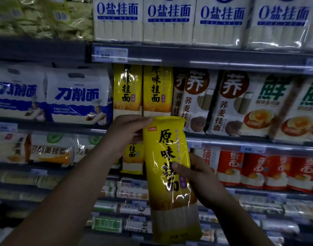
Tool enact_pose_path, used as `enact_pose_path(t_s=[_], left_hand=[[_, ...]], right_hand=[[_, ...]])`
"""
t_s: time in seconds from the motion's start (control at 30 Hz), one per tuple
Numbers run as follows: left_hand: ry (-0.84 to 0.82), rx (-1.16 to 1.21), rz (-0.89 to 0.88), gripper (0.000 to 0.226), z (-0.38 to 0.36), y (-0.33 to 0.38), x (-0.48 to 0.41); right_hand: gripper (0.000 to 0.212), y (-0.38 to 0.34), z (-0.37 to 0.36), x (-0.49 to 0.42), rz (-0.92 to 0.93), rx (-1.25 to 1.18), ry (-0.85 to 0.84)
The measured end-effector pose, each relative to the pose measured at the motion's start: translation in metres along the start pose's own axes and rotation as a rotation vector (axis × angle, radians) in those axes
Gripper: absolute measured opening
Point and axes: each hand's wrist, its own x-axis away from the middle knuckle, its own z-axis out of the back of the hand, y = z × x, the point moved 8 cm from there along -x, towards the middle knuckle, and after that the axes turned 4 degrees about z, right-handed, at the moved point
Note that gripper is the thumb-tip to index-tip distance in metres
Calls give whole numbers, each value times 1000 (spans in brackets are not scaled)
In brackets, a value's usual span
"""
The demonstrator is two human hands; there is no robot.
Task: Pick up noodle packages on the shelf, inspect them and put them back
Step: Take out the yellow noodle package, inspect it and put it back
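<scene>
A long yellow noodle package (170,176) with black characters stands upright in front of the shelves, its front facing me. My left hand (124,132) grips its top left corner. My right hand (198,178) holds its middle from the right, thumb across the front. Behind it, two matching yellow packages (143,91) stand on the middle shelf (241,141).
Blue and white noodle bags (77,98) fill the shelf to the left. Buckwheat packs (228,103) and green-lettered packs stand to the right. White no-salt packs (168,20) line the upper shelf. Red packs (258,171) sit on the lower right shelf.
</scene>
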Motion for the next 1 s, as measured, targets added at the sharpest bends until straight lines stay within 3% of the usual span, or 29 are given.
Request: enact_pose_path(t_s=[0.13, 0.27, 0.3, 0.43, 0.53, 0.7, 0.8, 0.9, 1.0], left_hand=[[29, -172, -126, 2, 15, 9, -6], [102, -443, -238, 15, 39, 25, -13], [43, -387, -200, 15, 41, 22, -19], [-207, 201, 133, 13, 39, -5, -45], [-200, 285, 132, 23, 45, -12, -63], [-67, 513, 143, 20, 55, -27, -75], [-181, 444, 271, 44, 28, -50, -57], [-347, 178, 349, 64, -2, -79, -34], [-241, 107, 308, 76, 0, -78, -36]], right_hand=[[20, -5, 4, -5, 24, 128, -49], [27, -15, 5, -16, 11, 196, -117], [32, -16, 4, -20, 6, 178, -137], [44, -17, 1, -33, -47, 82, -125], [35, -15, 2, -45, -68, 43, -44], [19, -24, -4, -67, -27, 41, 43], [30, -33, -8, -81, 2, -15, 133], [35, -37, -9, -97, 44, -80, 223], [40, -42, -8, -109, 49, -113, 271]])
